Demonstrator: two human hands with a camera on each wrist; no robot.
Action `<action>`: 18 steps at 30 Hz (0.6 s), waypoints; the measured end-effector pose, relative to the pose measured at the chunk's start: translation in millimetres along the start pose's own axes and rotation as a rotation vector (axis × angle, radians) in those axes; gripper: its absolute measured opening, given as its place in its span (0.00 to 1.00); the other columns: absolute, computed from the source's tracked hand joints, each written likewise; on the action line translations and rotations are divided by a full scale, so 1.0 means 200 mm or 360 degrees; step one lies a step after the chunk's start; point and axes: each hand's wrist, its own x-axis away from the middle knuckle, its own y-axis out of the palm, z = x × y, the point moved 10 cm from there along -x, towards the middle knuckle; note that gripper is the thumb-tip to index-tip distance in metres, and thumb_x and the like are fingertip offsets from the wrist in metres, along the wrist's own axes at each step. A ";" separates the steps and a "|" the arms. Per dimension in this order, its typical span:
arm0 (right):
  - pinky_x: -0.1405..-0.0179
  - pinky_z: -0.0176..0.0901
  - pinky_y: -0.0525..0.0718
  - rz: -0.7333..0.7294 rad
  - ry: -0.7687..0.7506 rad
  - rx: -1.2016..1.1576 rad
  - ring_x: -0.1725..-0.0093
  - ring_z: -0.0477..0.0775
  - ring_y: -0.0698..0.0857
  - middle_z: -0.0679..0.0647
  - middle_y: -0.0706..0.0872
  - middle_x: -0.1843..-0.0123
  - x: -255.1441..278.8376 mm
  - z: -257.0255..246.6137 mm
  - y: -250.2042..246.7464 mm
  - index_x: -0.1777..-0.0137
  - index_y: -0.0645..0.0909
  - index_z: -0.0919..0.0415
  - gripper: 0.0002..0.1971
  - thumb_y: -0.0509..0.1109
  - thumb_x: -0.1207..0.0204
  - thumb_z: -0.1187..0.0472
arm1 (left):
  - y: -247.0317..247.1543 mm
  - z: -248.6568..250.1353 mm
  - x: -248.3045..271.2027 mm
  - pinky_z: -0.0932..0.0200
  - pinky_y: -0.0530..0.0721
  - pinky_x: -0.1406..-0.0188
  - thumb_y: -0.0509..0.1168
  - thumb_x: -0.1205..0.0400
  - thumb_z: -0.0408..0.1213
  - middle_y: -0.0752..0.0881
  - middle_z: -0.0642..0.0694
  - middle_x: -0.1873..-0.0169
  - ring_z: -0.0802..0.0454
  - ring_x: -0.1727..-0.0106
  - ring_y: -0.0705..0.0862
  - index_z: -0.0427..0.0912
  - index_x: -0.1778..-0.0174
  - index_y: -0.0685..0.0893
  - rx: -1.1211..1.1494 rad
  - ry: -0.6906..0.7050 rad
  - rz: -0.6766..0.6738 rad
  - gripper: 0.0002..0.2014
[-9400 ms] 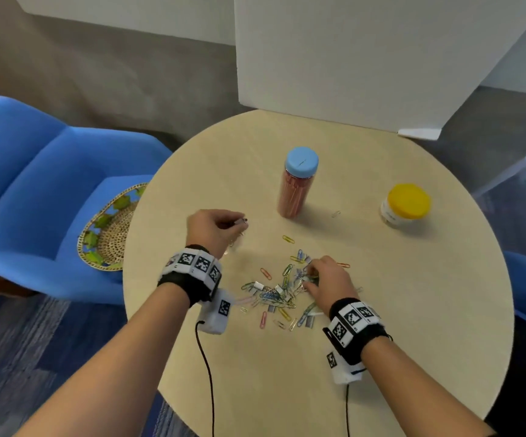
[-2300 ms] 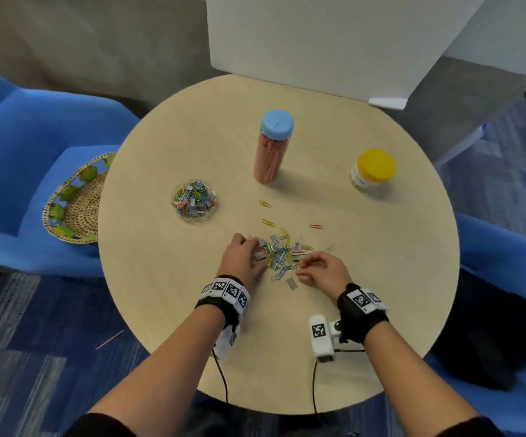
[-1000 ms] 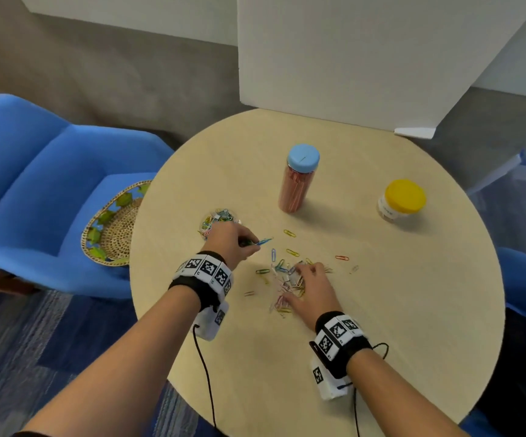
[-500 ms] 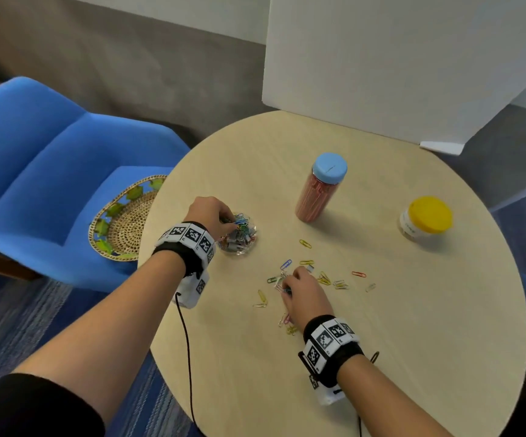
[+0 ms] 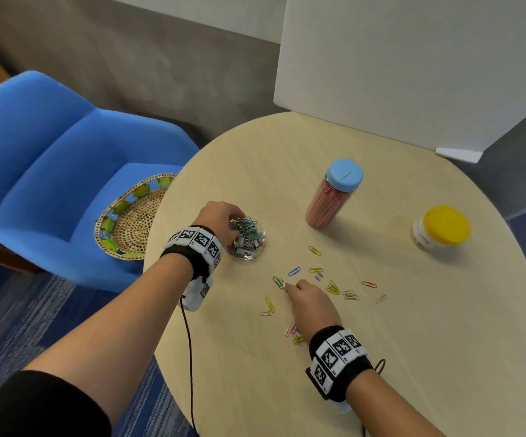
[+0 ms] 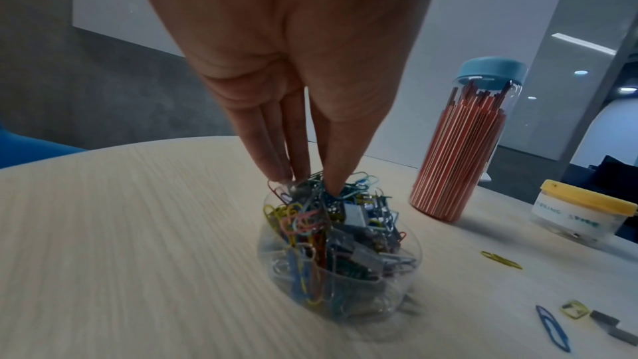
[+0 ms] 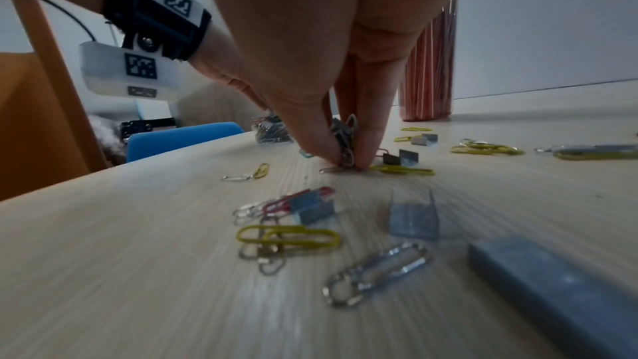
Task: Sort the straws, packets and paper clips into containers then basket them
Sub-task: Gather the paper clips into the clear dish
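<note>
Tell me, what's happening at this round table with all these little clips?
A person is gathering loose paper clips off the round table into a small clear container. Their left hand has its fingertips on the heap of clips in that container, which is piled above the rim. Their right hand pinches a small bunch of clips against the tabletop. A blue-lidded jar of straws and a yellow-lidded jar stand closed. The woven basket waits on the blue chair.

Matt wood-grain table (image 5: 381, 357), clear glossy plastic jar (image 6: 345, 296).
</note>
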 end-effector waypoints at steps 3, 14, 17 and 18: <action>0.41 0.40 0.79 0.0080 0.0063 -0.0096 0.43 0.54 0.83 0.53 0.84 0.41 -0.01 0.04 -0.03 0.26 0.79 0.54 0.22 0.62 0.18 0.69 | 0.02 -0.02 0.01 0.52 0.82 0.36 0.70 0.22 0.33 0.89 0.47 0.41 0.48 0.39 0.85 0.48 0.37 0.87 0.0053 0.0046 0.0006 0.17; 0.59 0.38 0.89 0.0000 0.0663 -0.1800 0.60 0.51 0.93 0.56 0.93 0.55 -0.13 0.23 -0.21 0.46 0.90 0.61 0.15 0.83 0.33 0.69 | 0.04 -0.33 0.18 0.48 0.78 0.35 0.64 0.21 0.26 0.79 0.44 0.34 0.44 0.35 0.79 0.48 0.31 0.80 0.0244 -0.0268 0.0410 0.24; 0.59 0.38 0.90 0.0062 0.0439 -0.1692 0.62 0.50 0.92 0.58 0.93 0.55 -0.25 0.09 -0.35 0.42 0.89 0.66 0.17 0.81 0.31 0.72 | 0.13 -0.43 0.25 0.44 0.75 0.33 0.69 0.22 0.37 0.74 0.44 0.29 0.43 0.29 0.73 0.49 0.28 0.78 0.0046 -0.0471 0.0300 0.24; 0.59 0.37 0.90 0.0089 0.0355 -0.1584 0.63 0.48 0.91 0.57 0.93 0.54 -0.29 0.03 -0.40 0.42 0.90 0.65 0.16 0.80 0.31 0.71 | 0.15 -0.44 0.27 0.44 0.74 0.32 0.70 0.22 0.43 0.72 0.44 0.28 0.43 0.28 0.71 0.51 0.28 0.78 -0.0005 -0.0490 0.0273 0.24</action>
